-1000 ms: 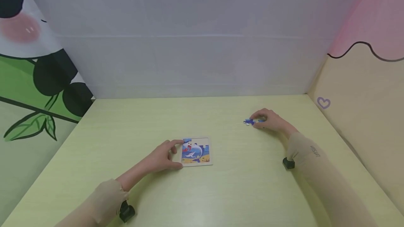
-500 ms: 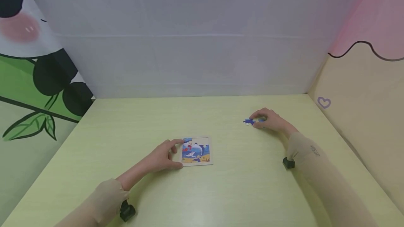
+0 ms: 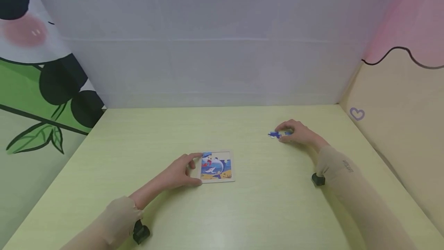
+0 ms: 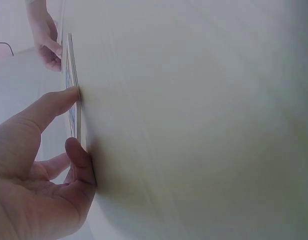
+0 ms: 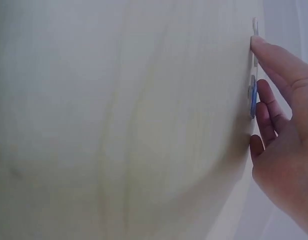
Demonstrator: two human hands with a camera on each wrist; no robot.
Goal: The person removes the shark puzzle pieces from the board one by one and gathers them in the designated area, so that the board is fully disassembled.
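A square jigsaw puzzle (image 3: pixel 216 167) in a pale frame lies on the table, showing a dolphin picture with a bare area at its upper right. My left hand (image 3: pixel 180 173) holds the frame's left side, index fingertip at the far corner and thumb at the near corner. In the left wrist view, the thumb of the left hand (image 4: pixel 39 165) touches the frame's edge. Further back on the right, my right hand (image 3: pixel 296 132) has thumb and index finger around a blue and white puzzle piece (image 3: pixel 274 134). Another blue piece (image 5: pixel 253 97) shows below the fingers in the right wrist view.
The pale wooden table (image 3: pixel 243 211) meets a grey-white curtain wall (image 3: pixel 215 49) at the back. Printed panels stand at both sides, with a panda picture (image 3: pixel 59 80) at left and a beige and pink panel (image 3: pixel 399 95) at right.
The view shifts very slightly. Both hands, the framed puzzle and the loose pieces keep their places.
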